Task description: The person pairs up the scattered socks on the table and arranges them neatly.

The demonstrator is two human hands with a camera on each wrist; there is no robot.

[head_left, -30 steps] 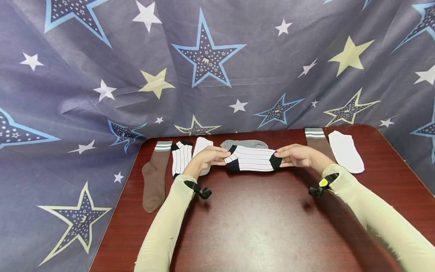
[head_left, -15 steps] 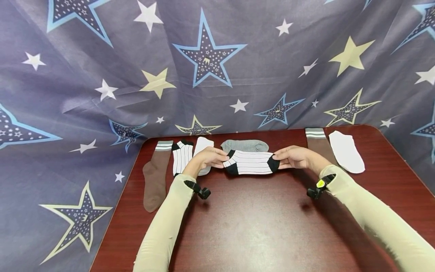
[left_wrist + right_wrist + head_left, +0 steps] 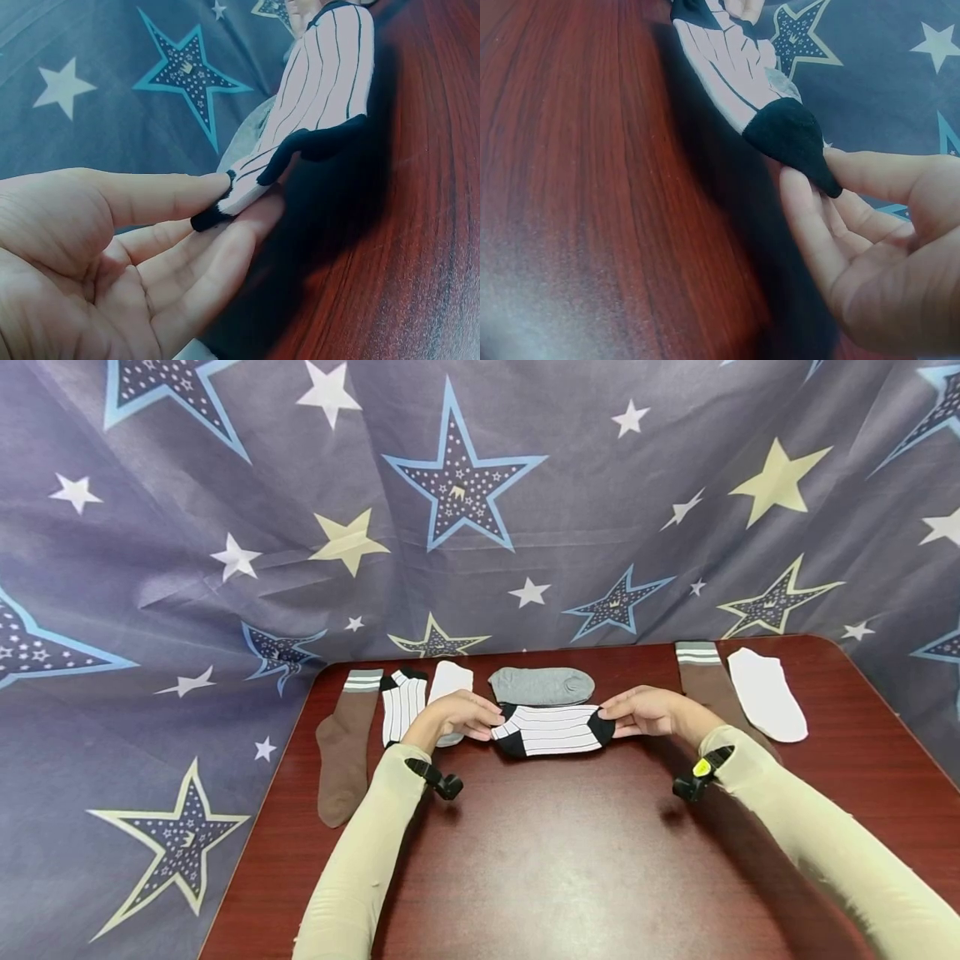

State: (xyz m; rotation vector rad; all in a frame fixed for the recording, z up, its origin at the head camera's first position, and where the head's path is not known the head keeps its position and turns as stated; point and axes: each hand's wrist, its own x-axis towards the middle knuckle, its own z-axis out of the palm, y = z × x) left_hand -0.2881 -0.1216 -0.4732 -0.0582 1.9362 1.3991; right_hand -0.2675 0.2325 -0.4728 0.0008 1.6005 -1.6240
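A white ankle sock with thin dark stripes and black cuff, heel and toe is stretched sideways between both hands. My left hand pinches its black cuff between thumb and fingers. At the other end my right hand pinches the black toe. Both wrist views show a dark shadow under the sock, which hangs above the table. Just behind it in the head view lies a grey sock, flat on the tabletop.
Left of the hands lie a brown sock, another striped sock and a white sock partly over something grey. On the right are a brown sock and a white one. A starry cloth hangs behind the table.
Both hands have drawn the striped sock a little toward the person and lower in the head view. More of the grey sock behind it now shows.
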